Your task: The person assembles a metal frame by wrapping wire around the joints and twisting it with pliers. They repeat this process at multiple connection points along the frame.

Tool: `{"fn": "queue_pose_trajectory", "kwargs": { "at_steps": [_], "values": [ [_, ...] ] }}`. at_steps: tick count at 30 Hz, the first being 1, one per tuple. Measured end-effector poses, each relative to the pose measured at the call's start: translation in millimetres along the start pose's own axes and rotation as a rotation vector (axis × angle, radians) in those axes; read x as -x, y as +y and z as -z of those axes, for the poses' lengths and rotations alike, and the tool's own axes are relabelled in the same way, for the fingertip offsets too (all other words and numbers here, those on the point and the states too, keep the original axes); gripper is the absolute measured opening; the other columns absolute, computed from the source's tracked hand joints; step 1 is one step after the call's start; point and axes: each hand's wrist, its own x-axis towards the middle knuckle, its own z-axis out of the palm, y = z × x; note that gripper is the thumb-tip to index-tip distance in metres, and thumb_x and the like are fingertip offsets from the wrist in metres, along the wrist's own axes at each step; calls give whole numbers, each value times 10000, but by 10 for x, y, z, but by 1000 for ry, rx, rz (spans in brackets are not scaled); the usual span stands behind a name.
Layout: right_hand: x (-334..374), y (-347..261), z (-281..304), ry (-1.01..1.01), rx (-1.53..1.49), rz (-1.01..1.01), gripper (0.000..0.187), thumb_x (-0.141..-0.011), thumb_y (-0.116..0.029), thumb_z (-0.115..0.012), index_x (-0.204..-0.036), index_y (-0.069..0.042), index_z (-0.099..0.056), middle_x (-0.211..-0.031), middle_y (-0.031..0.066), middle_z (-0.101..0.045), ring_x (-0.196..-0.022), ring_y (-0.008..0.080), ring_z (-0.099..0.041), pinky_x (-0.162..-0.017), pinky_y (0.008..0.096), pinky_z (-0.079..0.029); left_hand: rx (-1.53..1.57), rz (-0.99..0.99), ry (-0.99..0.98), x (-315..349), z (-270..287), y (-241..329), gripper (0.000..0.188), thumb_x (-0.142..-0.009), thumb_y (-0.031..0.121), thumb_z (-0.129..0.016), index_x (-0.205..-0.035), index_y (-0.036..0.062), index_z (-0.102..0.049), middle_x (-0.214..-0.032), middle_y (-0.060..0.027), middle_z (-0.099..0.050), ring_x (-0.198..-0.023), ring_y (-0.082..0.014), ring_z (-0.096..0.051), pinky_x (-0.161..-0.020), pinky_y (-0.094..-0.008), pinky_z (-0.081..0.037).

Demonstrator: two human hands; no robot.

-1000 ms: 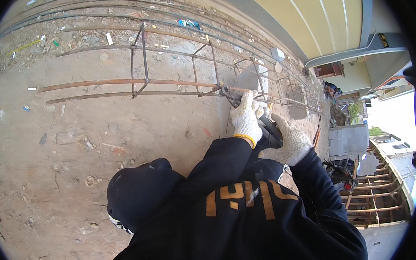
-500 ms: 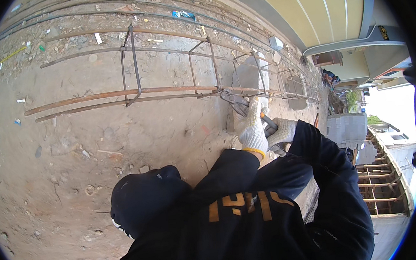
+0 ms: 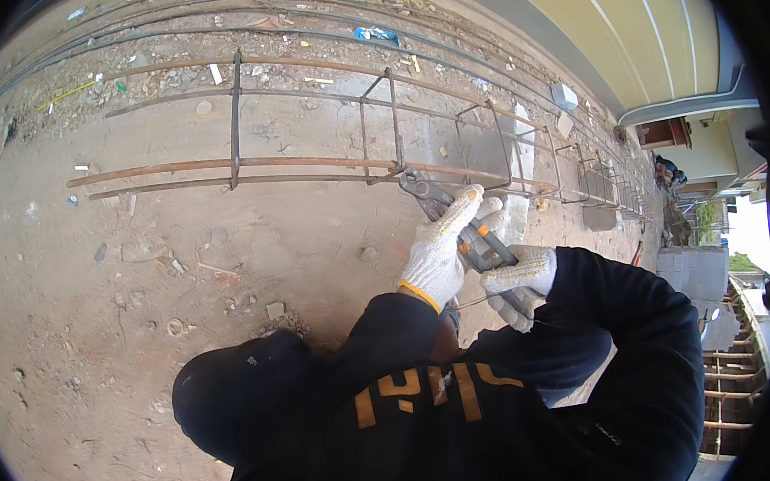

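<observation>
My left hand (image 3: 440, 252), in a white knit glove with a yellow cuff, is closed around a pair of pincers (image 3: 427, 194). Their grey jaws meet the near side of a rusty rebar cage (image 3: 316, 163), by the corner of a square stirrup (image 3: 396, 122). Dark handles with orange marks (image 3: 492, 243) stick out between my hands. My right hand (image 3: 522, 282), gloved too, is closed just beside the handle ends. Thin wire (image 3: 473, 302) runs out from its curled fingers; the fingertips are partly hidden. Whether the jaws grip a tie is too small to tell.
A pale concrete block (image 3: 516, 203) lies under the cage, which stretches far to the right. Long dark bars (image 3: 206, 28) run along the rubble behind it. A yellow wall (image 3: 607, 19) rises at upper right. Grey blocks (image 3: 693, 272) are stacked at the right.
My right hand has come away from the pincers' handles toward me, and wire now shows at its fingers. My left hand has turned slightly, still holding the pincers at the cage. The view has shifted.
</observation>
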Motion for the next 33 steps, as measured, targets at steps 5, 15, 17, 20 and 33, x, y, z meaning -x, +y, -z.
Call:
{"fn": "queue_pose_trajectory", "kwargs": {
  "at_steps": [5, 15, 17, 20, 33],
  "values": [
    [-429, 194, -207, -621, -214, 52, 382, -968, -385, -544, -1071, -21, -594, -787, 84, -629, -653, 194, -613, -516, 284, -504, -9, 89, 36, 282, 34, 211, 231, -1000, 256, -541, -1044, 40, -609, -640, 7, -447, -565, -158, -448, -580, -353, -441],
    [-1112, 892, 514, -276, 1104, 912, 551, -878, -572, -593, -1050, -52, -653, -923, 171, -700, -851, 349, -675, -743, 426, -524, -1075, -318, 886, 857, -333, 451, 151, -942, 205, -631, -990, 69, -586, -633, -9, -514, -504, -161, -506, -479, -340, -449],
    [-1244, 953, 538, -208, 909, 957, 613, -876, -585, -601, -1154, -39, -611, -954, 182, -701, -877, 357, -678, -779, 422, -525, -998, -447, 797, 839, -354, 247, 239, -956, 253, -621, -1075, 52, -575, -768, -63, -578, -657, -230, -604, -600, -403, -521],
    [-1516, 1011, 455, -274, 473, 1033, 674, -897, -542, -611, -1326, -43, -464, -1118, 212, -652, -882, 348, -681, -819, 411, -533, -784, -643, 691, 671, -27, -172, 349, -971, 324, -597, -1160, 36, -545, -1016, -146, -609, -951, -334, -637, -812, -504, -539],
    [-2129, 1758, 556, 24, -157, 708, 260, -986, -151, -500, -1215, -32, -531, -955, 115, -624, -756, 221, -674, -681, 322, -551, -1488, 398, 774, 457, 794, -941, 298, -929, 242, -575, -1098, 4, -635, -996, -154, -693, -847, -296, -680, -775, -389, -535]
  ]
}}
